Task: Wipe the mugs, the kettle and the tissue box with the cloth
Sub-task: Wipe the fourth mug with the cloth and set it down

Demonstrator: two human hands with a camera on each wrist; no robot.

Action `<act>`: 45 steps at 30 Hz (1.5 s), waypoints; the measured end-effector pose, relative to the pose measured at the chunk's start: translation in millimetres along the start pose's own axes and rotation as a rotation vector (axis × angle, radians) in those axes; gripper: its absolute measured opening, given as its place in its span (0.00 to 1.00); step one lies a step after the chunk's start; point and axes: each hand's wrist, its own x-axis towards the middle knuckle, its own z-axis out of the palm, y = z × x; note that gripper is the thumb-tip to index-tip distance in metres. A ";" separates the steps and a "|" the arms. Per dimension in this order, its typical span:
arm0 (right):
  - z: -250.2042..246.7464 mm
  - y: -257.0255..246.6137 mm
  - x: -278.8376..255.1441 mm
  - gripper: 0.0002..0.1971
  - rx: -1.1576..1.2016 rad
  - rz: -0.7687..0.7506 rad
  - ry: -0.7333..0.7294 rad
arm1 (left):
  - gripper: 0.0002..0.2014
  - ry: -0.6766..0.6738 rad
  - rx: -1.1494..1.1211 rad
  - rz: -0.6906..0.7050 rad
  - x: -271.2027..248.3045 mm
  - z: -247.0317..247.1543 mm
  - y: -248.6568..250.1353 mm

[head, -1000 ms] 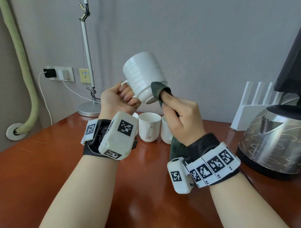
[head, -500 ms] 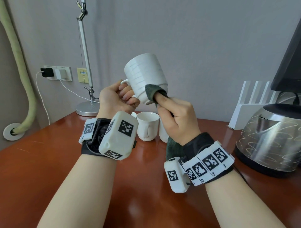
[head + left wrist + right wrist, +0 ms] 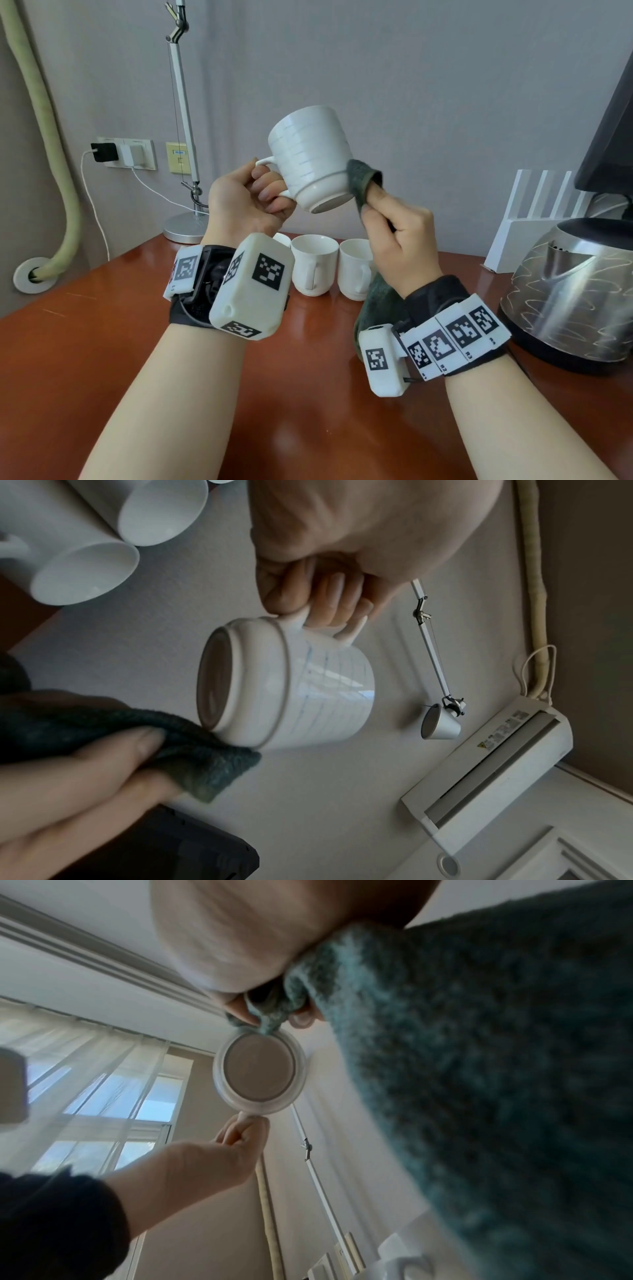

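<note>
My left hand [image 3: 253, 202] grips the handle of a white ribbed mug [image 3: 310, 161], held tilted in the air with its base toward me. My right hand [image 3: 394, 226] pinches a dark green cloth [image 3: 363, 178] and presses it against the mug's lower right side near the base. The rest of the cloth hangs down past my right wrist. From the left wrist, the mug [image 3: 291, 685] and the cloth [image 3: 192, 753] touch at the base rim. The right wrist view shows the mug's base [image 3: 258, 1069] below the cloth [image 3: 479, 1069]. A steel kettle [image 3: 568, 294] stands at the right.
Two more white mugs [image 3: 313, 263] [image 3: 354, 267] stand on the red-brown table [image 3: 102, 342] behind my hands, a third partly hidden. A desk lamp base [image 3: 185, 226], wall sockets [image 3: 126, 152], a white rack [image 3: 544, 219] and a dark monitor [image 3: 609, 137] line the back.
The cloth has slid from the front of the mug's base round to its right side. The mug has turned slightly in my left hand.
</note>
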 end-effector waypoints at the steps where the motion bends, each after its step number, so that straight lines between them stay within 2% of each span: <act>1: -2.3 2.1 0.8 0.20 -0.021 0.031 0.014 | 0.21 -0.002 0.019 0.010 -0.4 1.3 -0.2; 6: -1.6 -7.7 3.3 0.20 -0.102 -0.048 0.032 | 0.18 -0.059 0.253 0.073 -4.2 15.8 -5.3; 10: 0.1 -8.3 0.4 0.21 -0.301 -0.082 -0.113 | 0.18 -0.101 0.369 0.101 -11.7 25.5 -9.4; 14: -1.4 -2.4 0.1 0.23 -0.339 -0.056 -0.213 | 0.18 -0.118 0.412 0.156 -15.0 31.4 -9.5; 19: -4.7 -6.0 4.7 0.25 -0.432 -0.086 -0.231 | 0.18 -0.107 0.510 0.231 -19.6 36.8 -10.0; 25: -4.8 -11.1 8.3 0.24 -0.489 -0.109 -0.217 | 0.15 -0.109 0.620 0.238 -20.3 37.6 -10.3; 30: -7.7 -11.2 10.8 0.24 -0.514 -0.050 -0.163 | 0.16 -0.118 0.606 0.223 -19.7 37.5 -10.8; 36: 2.2 -13.9 -1.2 0.23 -0.477 -0.154 -0.247 | 0.17 -0.113 0.614 0.229 -20.5 37.6 -11.4; 45: -2.6 -17.3 1.6 0.23 -0.481 -0.151 -0.182 | 0.19 -0.112 0.574 0.201 -20.7 38.9 -10.8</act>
